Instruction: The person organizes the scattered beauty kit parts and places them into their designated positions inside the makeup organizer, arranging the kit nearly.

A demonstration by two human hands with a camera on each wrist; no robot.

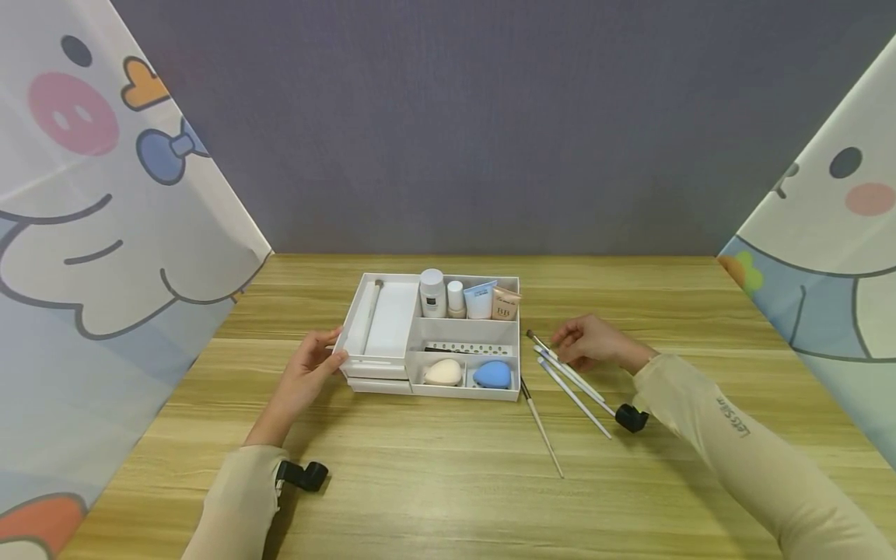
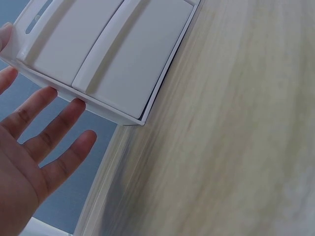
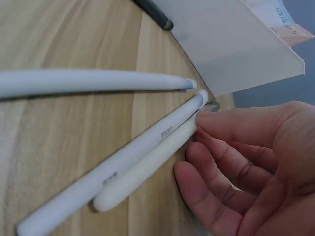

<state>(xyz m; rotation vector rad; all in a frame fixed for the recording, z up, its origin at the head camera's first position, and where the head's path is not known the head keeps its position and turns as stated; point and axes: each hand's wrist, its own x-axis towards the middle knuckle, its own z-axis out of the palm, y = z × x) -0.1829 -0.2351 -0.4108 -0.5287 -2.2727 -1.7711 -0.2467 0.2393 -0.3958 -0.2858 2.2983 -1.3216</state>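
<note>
A white makeup organizer (image 1: 465, 395) with drawers stands on the table. My left hand (image 1: 311, 364) grips its front left corner, thumb at the front and fingers along the side. In the left wrist view the other fingers (image 2: 66, 115) reach out beside the drawer fronts (image 2: 130, 59). To the right of the organizer, my right hand (image 1: 591, 342) pinches an off-white makeup brush (image 3: 152, 162) between thumb and forefinger near its bristle end. Right alongside lies a white brush (image 3: 113, 169) with lettering, and another white brush (image 3: 88, 82) lies apart from them.
The organizer's top tray (image 1: 390, 323) bears one brush (image 1: 371, 315). Its compartments hold a white bottle (image 1: 432, 295), small tubes (image 1: 480, 299), a cream sponge (image 1: 444, 372) and a blue sponge (image 1: 492, 375). A dark-tipped brush (image 1: 542, 428) lies by its right corner. A grey wall (image 1: 490, 140) stands behind.
</note>
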